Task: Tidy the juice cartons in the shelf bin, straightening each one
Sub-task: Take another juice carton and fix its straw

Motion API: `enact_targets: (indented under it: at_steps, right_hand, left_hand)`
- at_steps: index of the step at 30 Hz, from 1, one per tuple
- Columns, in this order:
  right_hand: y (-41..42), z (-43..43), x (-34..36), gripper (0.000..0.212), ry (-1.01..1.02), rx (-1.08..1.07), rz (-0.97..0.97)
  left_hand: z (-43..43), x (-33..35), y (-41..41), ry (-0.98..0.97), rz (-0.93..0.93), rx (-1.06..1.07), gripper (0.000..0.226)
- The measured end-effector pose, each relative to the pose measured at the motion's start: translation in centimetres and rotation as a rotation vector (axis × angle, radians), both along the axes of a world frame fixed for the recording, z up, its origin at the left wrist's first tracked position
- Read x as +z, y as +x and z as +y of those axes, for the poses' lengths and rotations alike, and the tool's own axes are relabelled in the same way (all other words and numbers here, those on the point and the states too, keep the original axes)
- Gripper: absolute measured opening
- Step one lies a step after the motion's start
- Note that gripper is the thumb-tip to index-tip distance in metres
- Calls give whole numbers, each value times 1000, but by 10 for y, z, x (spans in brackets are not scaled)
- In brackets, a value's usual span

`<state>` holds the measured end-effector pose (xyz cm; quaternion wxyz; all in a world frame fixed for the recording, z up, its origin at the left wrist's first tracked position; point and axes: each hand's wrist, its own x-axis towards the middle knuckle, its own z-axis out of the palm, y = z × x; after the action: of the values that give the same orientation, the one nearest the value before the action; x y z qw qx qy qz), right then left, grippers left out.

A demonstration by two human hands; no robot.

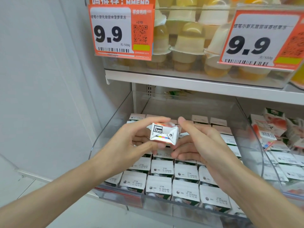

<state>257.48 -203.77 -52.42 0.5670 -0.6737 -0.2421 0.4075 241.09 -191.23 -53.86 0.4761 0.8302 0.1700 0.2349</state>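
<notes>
A single juice carton (164, 134) is gripped between the two hands, folded end toward the camera: the left hand (130, 142) is curled round its left side, fingers over the top and thumb beneath, and the right hand (199, 145) is closed on its right side, thumb at the upper corner and fingers curled under. It is held above the middle of the clear shelf bin (113, 124), in which packed cartons (162, 168) are stood in rows, white tops up. Tumbled cartons (269, 127) are seen to the right, and jelly cups (187, 41) behind price tags (121, 32) on the shelf above

Jelly cups (187, 41) behind two orange price tags (115, 30)
</notes>
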Motion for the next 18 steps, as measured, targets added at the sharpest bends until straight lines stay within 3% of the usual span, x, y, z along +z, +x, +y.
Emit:
enact_targets:
  at_steps: [7,11,15,18]
  right_hand:
    - [0,3,-3,34,-21,38,-38]
    - [2,1,-3,21,87,9,-7]
    - [0,-1,-3,29,145,35,-47]
    - [-2,1,-2,36,191,69,27]
  left_hand:
    - [1,3,-2,-97,-13,39,57]
    - [0,3,-4,-80,9,2,77]
    - [1,3,-4,-102,-1,8,96]
    - [2,3,-4,-56,-27,96,101]
